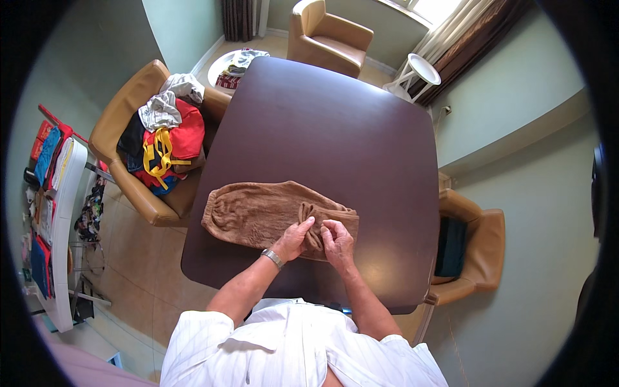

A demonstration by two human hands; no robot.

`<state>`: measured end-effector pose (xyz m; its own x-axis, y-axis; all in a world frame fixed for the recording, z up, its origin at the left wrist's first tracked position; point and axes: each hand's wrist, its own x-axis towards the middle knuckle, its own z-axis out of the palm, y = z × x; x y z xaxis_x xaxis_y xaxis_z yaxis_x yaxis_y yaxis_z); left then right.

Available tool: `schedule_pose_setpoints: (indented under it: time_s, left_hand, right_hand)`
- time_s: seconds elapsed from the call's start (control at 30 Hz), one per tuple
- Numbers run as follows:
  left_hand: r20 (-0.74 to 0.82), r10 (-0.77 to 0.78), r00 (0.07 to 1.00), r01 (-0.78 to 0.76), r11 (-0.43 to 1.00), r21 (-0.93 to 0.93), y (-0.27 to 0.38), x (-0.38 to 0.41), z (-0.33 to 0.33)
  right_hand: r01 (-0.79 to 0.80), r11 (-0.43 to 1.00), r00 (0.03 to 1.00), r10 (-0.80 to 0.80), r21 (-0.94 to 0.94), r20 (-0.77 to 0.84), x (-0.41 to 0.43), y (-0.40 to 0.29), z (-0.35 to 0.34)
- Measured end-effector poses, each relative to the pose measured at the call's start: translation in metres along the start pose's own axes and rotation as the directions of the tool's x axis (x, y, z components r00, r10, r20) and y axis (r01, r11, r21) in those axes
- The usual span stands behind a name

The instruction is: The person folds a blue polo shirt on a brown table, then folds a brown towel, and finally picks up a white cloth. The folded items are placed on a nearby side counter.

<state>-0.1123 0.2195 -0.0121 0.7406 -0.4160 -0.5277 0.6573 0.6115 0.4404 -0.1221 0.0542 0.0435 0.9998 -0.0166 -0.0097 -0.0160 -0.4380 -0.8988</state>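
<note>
A brown plush garment [256, 213], apparently trousers with a gathered elastic band, lies across the near part of the dark table. Its elastic end points left, and the right part is folded over itself. My left hand [292, 240] grips a bunched fold of the cloth, thumb on top. Beside it, my right hand [339, 245] rests at the right side of that bunch with thumb and forefinger bent close together. Whether cloth is pinched between those fingertips is hard to see. A metal-banded watch is on my left wrist.
The dark table [329, 126] has rounded corners. A tan armchair [113, 128] at left holds a heap of clothes [186, 130]. Folded cloths lie on a white shelf unit [67, 217] and a round white stool [215, 67]. Other tan armchairs stand behind [333, 36] and right [486, 242].
</note>
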Motion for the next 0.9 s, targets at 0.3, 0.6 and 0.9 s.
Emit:
schedule_pose_setpoints:
  time_s: [0.3,0.6,0.9]
  left_hand:
    - [-0.057,-0.070,0.996,0.074,0.995,0.066,-0.018,0.017,-0.003]
    - [-0.059,-0.068,0.996,0.070,0.997,0.031,-0.014,0.006,0.016]
    - [-0.207,0.162,0.965,-0.057,0.896,0.440,-0.003,-0.008,0.025]
  right_hand:
    - [0.036,0.998,0.999,-0.038,-0.058,-0.024,0.006,0.023,-0.002]
    - [-0.021,0.998,1.000,0.022,-0.065,0.012,0.006,0.014,-0.003]
    - [0.011,0.990,1.000,-0.011,-0.142,0.004,0.007,0.024,0.001]
